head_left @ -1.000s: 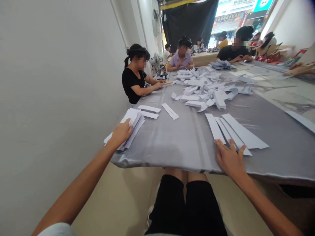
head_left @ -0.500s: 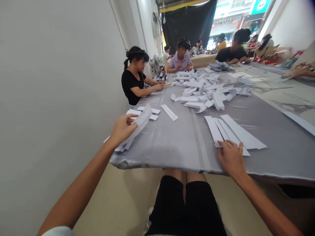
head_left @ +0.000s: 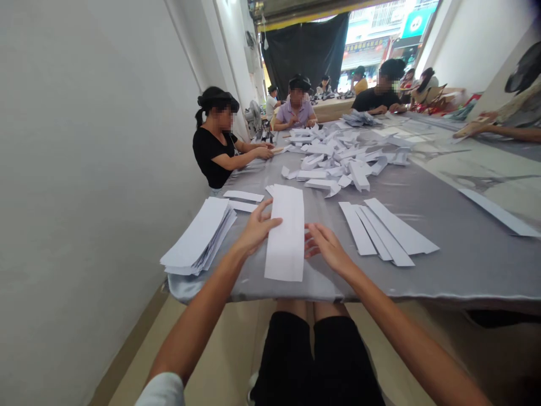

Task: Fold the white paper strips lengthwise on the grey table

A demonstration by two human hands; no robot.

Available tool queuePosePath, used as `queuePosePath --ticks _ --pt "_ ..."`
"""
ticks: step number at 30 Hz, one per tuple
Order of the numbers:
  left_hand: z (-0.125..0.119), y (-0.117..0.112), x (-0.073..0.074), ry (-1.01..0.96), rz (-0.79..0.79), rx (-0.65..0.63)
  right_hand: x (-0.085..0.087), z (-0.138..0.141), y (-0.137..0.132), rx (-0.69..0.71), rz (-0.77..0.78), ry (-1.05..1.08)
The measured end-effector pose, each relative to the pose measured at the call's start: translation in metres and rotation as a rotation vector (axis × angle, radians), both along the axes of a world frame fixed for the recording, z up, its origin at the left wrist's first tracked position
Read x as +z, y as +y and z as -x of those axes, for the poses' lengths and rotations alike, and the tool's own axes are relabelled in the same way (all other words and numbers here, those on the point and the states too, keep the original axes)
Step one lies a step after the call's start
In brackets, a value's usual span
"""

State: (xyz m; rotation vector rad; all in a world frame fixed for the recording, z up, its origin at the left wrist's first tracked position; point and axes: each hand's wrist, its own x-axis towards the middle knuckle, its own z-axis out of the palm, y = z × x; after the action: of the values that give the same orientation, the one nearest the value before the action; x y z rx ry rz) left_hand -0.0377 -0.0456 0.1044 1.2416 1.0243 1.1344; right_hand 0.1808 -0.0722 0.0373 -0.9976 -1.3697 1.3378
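A long white paper sheet (head_left: pixel 286 231) lies lengthwise on the grey-covered table (head_left: pixel 422 276), right in front of me. My left hand (head_left: pixel 255 230) rests at its left edge with the fingers spread and the thumb on the paper. My right hand (head_left: pixel 325 246) is at its right edge, fingers stretched out and touching the sheet. A stack of the same white sheets (head_left: pixel 198 237) sits at the table's left corner, left of my left hand. Three folded paper strips (head_left: pixel 384 228) lie fanned out to the right of my right hand.
A heap of folded paper pieces (head_left: pixel 338 160) covers the table's middle. Other people sit along the left side (head_left: pixel 213 149) and the far end (head_left: pixel 296 107); another person's arm (head_left: pixel 502 131) reaches in from the right. A white wall runs close on the left.
My left hand lifted one sheet off the left stack and brought it to the middle in front of me. My right hand left the folded strips and moved left to the sheet.
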Motion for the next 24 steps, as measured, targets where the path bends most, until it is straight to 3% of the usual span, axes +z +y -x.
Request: queuePosePath --ticks 5,9,13,16,20,24 --pt "-0.023 0.039 -0.047 0.009 0.030 0.004 -0.015 0.017 0.081 -0.191 -0.052 -0.125" --pt "-0.021 0.066 -0.072 0.062 0.047 -0.016 -0.027 0.011 0.122 -0.155 -0.096 -0.191" --pt "-0.018 0.087 -0.090 0.018 -0.035 0.071 -0.033 0.011 0.140 -0.042 -0.092 -0.221" --pt "-0.016 0.097 -0.101 -0.010 -0.028 0.122 -0.042 0.014 0.149 -0.038 -0.106 -0.212" --pt "-0.012 0.099 -0.111 -0.041 0.007 0.023 -0.058 0.015 0.154 -0.139 -0.142 -0.172" --pt "-0.013 0.098 -0.111 -0.058 -0.001 -0.016 -0.065 0.015 0.151 -0.198 -0.128 -0.100"
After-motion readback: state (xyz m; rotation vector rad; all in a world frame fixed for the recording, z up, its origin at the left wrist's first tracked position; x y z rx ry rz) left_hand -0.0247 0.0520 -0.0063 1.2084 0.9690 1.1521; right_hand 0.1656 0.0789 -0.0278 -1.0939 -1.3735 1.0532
